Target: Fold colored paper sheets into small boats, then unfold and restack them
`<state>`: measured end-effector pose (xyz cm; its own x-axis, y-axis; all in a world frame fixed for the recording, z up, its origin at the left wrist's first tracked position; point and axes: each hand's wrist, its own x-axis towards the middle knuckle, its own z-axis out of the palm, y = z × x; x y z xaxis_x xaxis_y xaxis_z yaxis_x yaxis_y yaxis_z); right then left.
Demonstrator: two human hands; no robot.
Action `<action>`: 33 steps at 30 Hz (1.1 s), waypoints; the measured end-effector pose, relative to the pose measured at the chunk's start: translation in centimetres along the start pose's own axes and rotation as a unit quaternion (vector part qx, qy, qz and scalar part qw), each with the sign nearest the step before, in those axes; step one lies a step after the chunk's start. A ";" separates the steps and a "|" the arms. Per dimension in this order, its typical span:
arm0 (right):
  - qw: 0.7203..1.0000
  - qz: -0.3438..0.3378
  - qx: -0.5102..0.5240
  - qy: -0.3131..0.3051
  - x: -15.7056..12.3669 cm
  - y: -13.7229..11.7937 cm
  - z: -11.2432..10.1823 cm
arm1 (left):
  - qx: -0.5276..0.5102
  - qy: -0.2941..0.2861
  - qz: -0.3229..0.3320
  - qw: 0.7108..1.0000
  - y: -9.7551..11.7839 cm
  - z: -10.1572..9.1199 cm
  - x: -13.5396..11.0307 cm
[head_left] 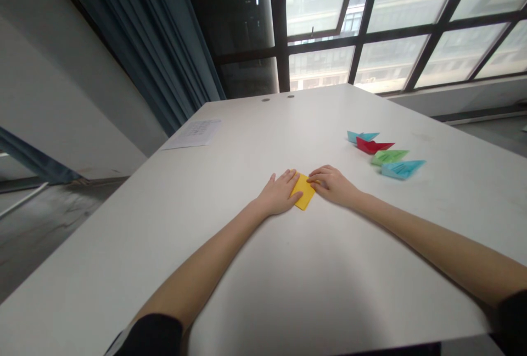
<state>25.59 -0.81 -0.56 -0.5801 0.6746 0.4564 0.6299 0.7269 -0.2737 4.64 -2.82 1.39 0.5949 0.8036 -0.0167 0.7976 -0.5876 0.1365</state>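
Observation:
A small folded yellow paper (304,193) lies on the white table between my two hands, one corner toward me. My left hand (280,193) rests flat over its left side, fingers stretched out and the thumb across the paper. At the paper's right corner, my right hand (331,184) pinches the edge between thumb and fingertips. Part of the paper is hidden under the left fingers.
Folded paper boats stand in a row on the right: a blue one (362,137), a red one (374,145), a green one (389,157) and a nearer blue one (402,169). A printed sheet (193,134) lies at the table's (247,268) left edge.

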 end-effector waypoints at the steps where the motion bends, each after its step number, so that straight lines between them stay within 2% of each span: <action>1: 1.000 -0.004 -0.001 -0.003 0.0 -0.1 0.0 | 0.009 -0.008 -0.003 1.000 0.0 0.0 0.0; 7: 0.999 -0.021 0.008 -0.034 0.1 -0.9 -0.6 | 0.022 -0.020 -0.011 0.999 -0.1 -0.3 0.1; 17: 0.997 0.009 -0.002 -0.070 -0.1 -0.9 -0.6 | 0.023 -0.010 -0.022 0.999 -0.4 -0.2 0.3; 33: 0.995 0.009 -0.036 -0.090 -0.1 -1.4 -1.3 | 0.018 -0.094 -0.052 0.994 -2.3 -0.9 -0.2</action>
<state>25.46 -2.04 0.86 -0.6476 0.7045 0.2904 0.6726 0.7076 -0.2165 2.57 -1.58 1.93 0.5149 0.8300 -0.2142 0.8565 -0.5083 0.0892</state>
